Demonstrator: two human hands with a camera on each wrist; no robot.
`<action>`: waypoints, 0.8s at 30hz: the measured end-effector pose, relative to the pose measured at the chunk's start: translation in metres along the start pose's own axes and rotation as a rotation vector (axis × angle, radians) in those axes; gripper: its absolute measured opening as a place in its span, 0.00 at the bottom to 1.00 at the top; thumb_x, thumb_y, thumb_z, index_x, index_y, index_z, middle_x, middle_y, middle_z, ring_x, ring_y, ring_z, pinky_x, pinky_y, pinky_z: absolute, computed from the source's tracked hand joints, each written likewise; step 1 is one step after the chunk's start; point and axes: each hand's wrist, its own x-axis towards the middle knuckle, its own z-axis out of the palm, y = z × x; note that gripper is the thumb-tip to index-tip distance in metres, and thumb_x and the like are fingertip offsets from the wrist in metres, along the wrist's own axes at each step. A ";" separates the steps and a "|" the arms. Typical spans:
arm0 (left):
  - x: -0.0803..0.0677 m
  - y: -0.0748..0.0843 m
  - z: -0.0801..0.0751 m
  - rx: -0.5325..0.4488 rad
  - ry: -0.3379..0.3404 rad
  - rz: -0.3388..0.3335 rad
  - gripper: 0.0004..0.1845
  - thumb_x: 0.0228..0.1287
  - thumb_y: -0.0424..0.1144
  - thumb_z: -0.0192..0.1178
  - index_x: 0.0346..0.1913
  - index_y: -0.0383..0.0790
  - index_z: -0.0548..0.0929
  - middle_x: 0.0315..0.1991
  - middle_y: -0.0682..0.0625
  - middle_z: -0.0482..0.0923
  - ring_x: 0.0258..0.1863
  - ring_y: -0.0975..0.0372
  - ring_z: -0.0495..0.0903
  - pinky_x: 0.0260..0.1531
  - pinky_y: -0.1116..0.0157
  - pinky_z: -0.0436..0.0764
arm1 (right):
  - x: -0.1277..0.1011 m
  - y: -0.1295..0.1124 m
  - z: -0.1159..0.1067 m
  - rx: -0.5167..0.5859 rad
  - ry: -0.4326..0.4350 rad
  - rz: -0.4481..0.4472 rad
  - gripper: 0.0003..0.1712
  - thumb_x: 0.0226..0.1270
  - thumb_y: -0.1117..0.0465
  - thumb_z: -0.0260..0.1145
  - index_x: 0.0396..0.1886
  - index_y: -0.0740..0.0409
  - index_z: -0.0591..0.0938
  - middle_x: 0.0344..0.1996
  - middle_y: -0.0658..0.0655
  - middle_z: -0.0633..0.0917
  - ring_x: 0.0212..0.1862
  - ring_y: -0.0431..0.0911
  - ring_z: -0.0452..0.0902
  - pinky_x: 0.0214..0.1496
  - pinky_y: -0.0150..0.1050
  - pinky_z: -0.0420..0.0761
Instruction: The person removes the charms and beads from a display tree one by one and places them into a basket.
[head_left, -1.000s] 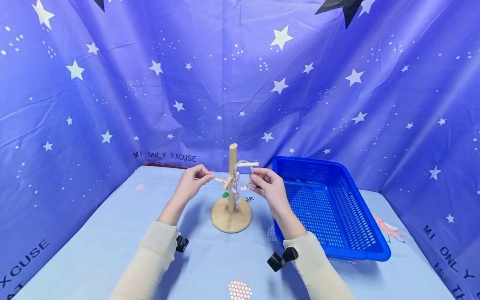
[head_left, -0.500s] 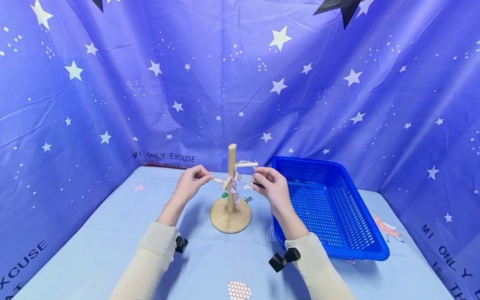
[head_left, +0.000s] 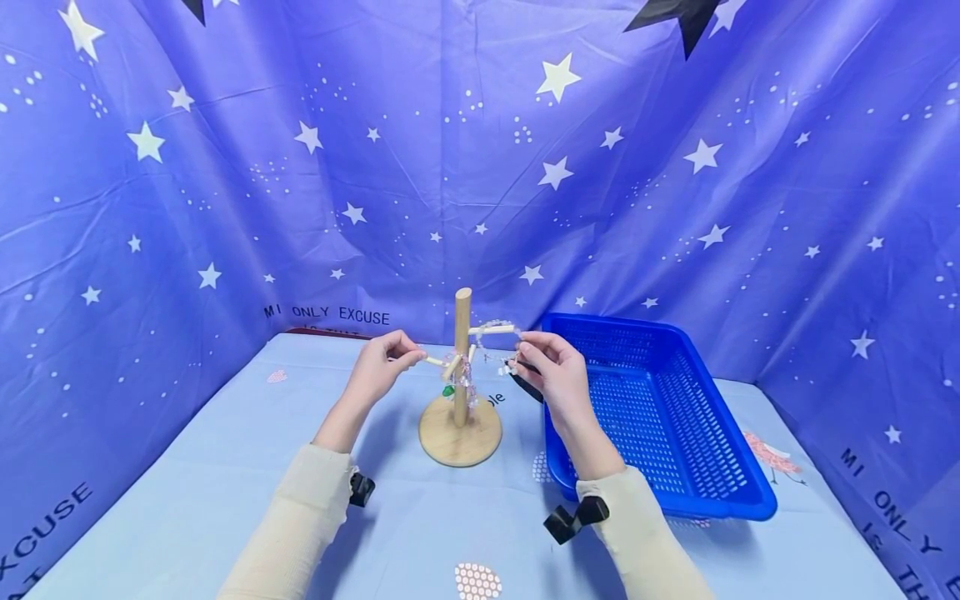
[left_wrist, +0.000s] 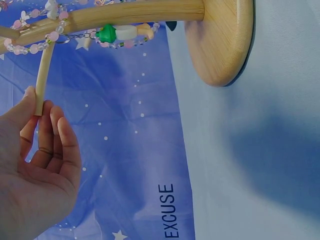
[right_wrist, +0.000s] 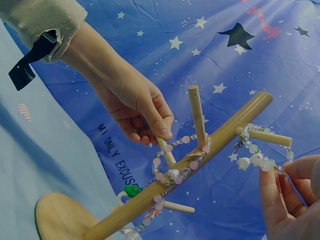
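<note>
A wooden stand [head_left: 461, 392] stood upright between both hands. The left hand [head_left: 381, 367] pinched a left peg [head_left: 435, 362]; the right hand [head_left: 551, 371] pinched a beaded bracelet [right_wrist: 255, 159] hanging from the nearer right peg [right_wrist: 270, 137].

Bright, even light; soft shadows lie near the wooden stand [head_left: 460, 392]; wide-angle bending at edges; wrist views sharp.
</note>
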 end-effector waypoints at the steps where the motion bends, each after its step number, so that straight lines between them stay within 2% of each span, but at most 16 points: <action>1: 0.000 0.000 0.000 0.001 -0.001 0.001 0.06 0.67 0.37 0.65 0.35 0.36 0.83 0.30 0.47 0.81 0.29 0.61 0.75 0.27 0.70 0.73 | 0.000 0.000 -0.001 0.004 0.003 -0.001 0.12 0.72 0.69 0.61 0.52 0.65 0.80 0.31 0.46 0.86 0.35 0.38 0.84 0.43 0.30 0.86; 7: 0.001 -0.001 0.001 0.007 0.003 0.005 0.06 0.67 0.37 0.65 0.35 0.37 0.83 0.30 0.47 0.82 0.30 0.62 0.75 0.28 0.70 0.73 | 0.001 -0.001 -0.004 0.032 0.019 -0.006 0.08 0.71 0.69 0.63 0.46 0.60 0.82 0.33 0.51 0.86 0.34 0.38 0.84 0.41 0.29 0.86; 11: -0.001 0.000 0.000 0.009 0.005 0.004 0.07 0.67 0.37 0.65 0.35 0.37 0.83 0.30 0.46 0.82 0.30 0.62 0.75 0.28 0.70 0.73 | 0.000 -0.002 -0.007 0.041 0.025 -0.008 0.06 0.70 0.69 0.63 0.42 0.56 0.83 0.31 0.50 0.86 0.33 0.38 0.84 0.41 0.29 0.86; 24: -0.001 0.000 0.000 0.002 0.001 -0.003 0.07 0.67 0.37 0.64 0.36 0.36 0.83 0.31 0.46 0.82 0.30 0.61 0.75 0.28 0.70 0.74 | -0.001 -0.008 -0.017 0.064 0.026 -0.053 0.08 0.70 0.69 0.63 0.38 0.52 0.84 0.31 0.48 0.87 0.34 0.38 0.84 0.41 0.30 0.86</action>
